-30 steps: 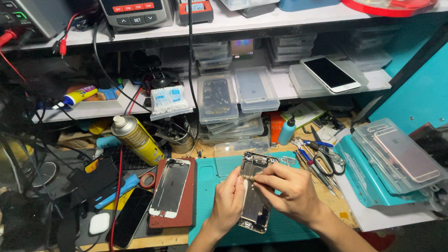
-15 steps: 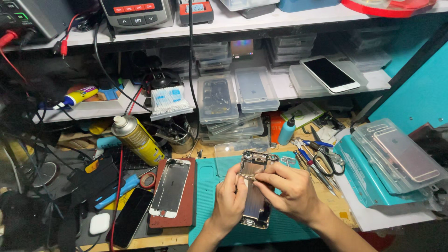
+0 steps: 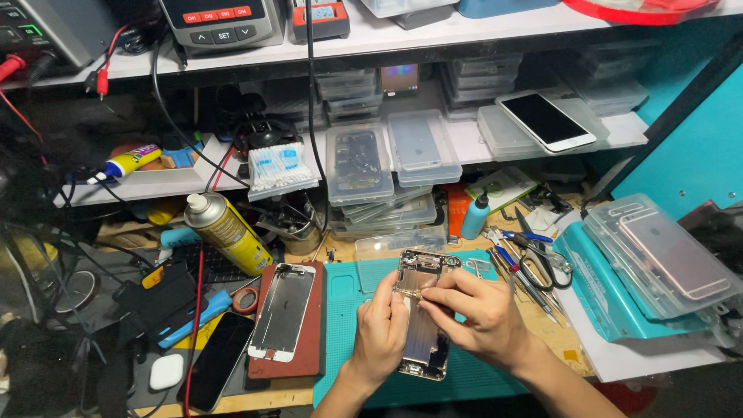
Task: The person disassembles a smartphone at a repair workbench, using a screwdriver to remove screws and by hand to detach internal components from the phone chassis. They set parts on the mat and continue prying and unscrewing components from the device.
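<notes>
Silver metal rear shell of an opened phone [image 3: 422, 325], insides facing up, sits tilted w/ its lower end on the teal rubber work mat [image 3: 352, 298] at the front of the wooden surface [image 3: 569, 348]. Left hand [image 3: 383, 333] is clenched around the shell's left edge, thumb over the inner plate. Right hand [image 3: 476, 317] comes in from the right, thumb & forefinger pinched together at a spot in the shell's upper part; whatever sits between the fingertips is too small to tell.

Just left of the mat: a dark red pad [image 3: 308, 340] carrying a detached phone screen frame w/ white edges [image 3: 282, 310]. Left of that, a black phone [image 3: 219, 360] lies flat, a white oval pebble-shaped case [image 3: 166, 371] beside it. Yellow spray can w/ white cap [image 3: 227, 231] leans behind the pad.

Right of the mat: scissors w/ dark handles [image 3: 534, 267] & blue-handled tweezers [image 3: 503, 259], near but not touching the right hand. Small blue bottle w/ black tip [image 3: 474, 217] stands behind them. Far right, a clear plastic box [image 3: 658, 259] holds a rose-gold phone back, resting on teal trays.

Behind the shell, stacked clear plastic cases [image 3: 387, 155] w/ phone parts; on the white shelf [image 3: 627, 128], a white phone w/ dark screen [image 3: 546, 121].
</notes>
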